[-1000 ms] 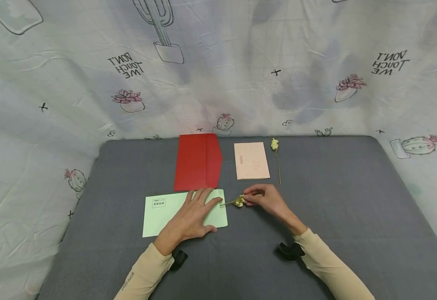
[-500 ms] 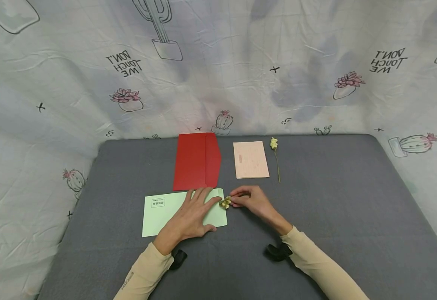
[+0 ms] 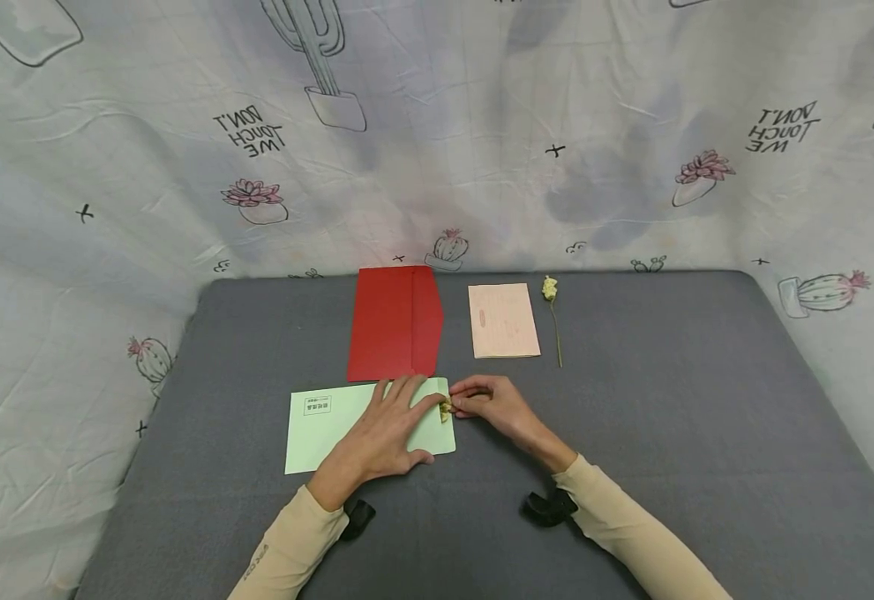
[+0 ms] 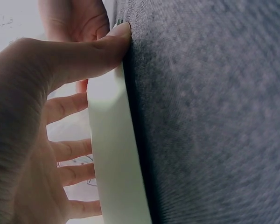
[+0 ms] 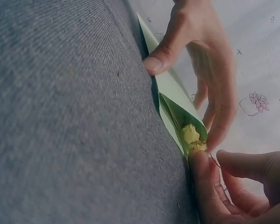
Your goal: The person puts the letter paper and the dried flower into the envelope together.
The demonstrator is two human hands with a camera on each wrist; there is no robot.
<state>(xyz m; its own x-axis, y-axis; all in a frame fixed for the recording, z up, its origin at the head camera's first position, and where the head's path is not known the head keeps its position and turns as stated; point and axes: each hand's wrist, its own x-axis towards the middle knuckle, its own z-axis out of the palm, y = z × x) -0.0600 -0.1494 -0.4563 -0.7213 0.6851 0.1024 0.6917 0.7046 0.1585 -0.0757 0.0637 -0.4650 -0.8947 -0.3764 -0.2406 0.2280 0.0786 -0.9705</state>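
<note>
A pale green envelope (image 3: 362, 417) lies on the grey table, its right-hand mouth gaping in the right wrist view. My left hand (image 3: 382, 433) presses on it with spread, straight fingers; the thumb (image 4: 116, 39) reaches over its near edge in the left wrist view. At the mouth, my right hand (image 3: 498, 408) pinches a dried yellow flower (image 5: 192, 136) between bent fingertips. The flower's head sits between the envelope's two layers, partly inside; its stem is hidden within. In the head view only a bit of the bloom shows by the left forefinger.
Behind the green envelope lies a red envelope (image 3: 384, 325), its flap side to the right. A peach card (image 3: 504, 321) and a second dried flower (image 3: 550, 289) with a thin stem lie at the back. A cactus-print cloth (image 3: 481, 150) hangs behind the table.
My right hand has moved left to the envelope's mouth, carrying the flower. Its head has slid from outside the envelope to partly inside. The left hand has stayed in place.
</note>
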